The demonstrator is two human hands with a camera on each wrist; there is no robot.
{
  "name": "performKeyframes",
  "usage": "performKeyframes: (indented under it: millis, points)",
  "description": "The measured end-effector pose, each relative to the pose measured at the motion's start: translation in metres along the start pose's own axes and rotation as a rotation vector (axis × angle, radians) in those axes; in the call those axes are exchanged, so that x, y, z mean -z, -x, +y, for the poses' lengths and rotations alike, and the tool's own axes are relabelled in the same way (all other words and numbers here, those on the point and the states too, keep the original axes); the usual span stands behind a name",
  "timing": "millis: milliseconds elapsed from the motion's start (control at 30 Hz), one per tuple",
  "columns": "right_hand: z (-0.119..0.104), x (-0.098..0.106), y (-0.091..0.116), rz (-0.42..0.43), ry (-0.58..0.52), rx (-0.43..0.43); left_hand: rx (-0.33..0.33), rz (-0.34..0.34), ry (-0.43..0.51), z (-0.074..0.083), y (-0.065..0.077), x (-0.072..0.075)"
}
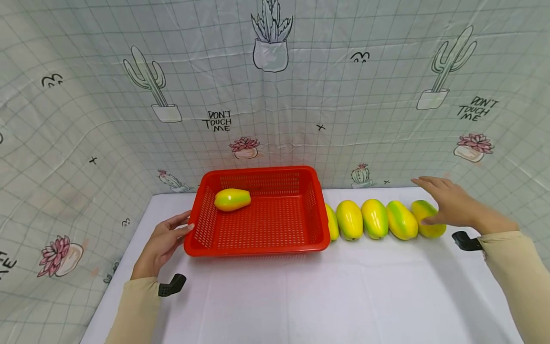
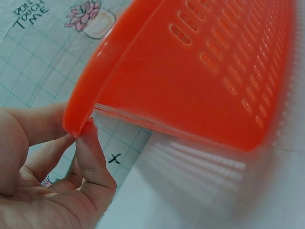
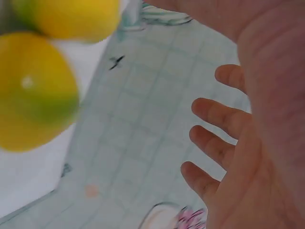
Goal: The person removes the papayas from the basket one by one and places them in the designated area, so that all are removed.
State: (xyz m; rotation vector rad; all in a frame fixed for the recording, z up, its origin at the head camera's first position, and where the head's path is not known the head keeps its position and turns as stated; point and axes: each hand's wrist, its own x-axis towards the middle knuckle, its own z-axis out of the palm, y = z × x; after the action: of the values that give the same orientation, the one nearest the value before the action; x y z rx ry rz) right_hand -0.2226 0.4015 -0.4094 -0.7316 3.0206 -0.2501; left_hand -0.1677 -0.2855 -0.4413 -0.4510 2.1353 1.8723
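A red plastic basket (image 1: 258, 253) with slotted walls stands left of centre, and one yellow-green papaya-like fruit (image 1: 232, 199) lies in its back left part. My left hand (image 1: 165, 239) pinches the basket's left rim; in the left wrist view, thumb and fingers meet around the edge of the basket (image 2: 176, 90). More such fruits stand in a row to the right of the basket. Over the rightmost fruit (image 1: 423, 209), my right hand (image 1: 455, 205) hovers with spread fingers and holds nothing. The right wrist view shows its fingers (image 3: 224, 119) apart from the fruit (image 3: 35, 95).
Between the basket and the right hand stand a fruit (image 1: 350, 220), another fruit (image 1: 375, 219) and a green-striped fruit (image 1: 402, 220). One more fruit (image 1: 332, 222) is partly hidden by the basket's right side. A printed cloth (image 1: 318, 95) rises behind the white table (image 1: 301, 301).
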Motion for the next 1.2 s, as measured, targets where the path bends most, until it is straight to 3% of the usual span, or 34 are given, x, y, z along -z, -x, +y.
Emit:
performKeyframes:
  millis: [100, 500, 1200]
  points:
    - [-0.015, 0.010, -0.014, 0.051, 0.026, 0.066, 0.000, 0.005, -0.004, 0.000, 0.000, 0.000]
    - [-0.081, 0.035, -0.067, 0.117, 0.066, 0.263, 0.003, 0.016, -0.016, -0.001, 0.000, -0.001]
    - [-0.164, 0.029, -0.133, 0.045, 0.049, 0.417, 0.008, 0.029, -0.022, 0.002, 0.001, -0.003]
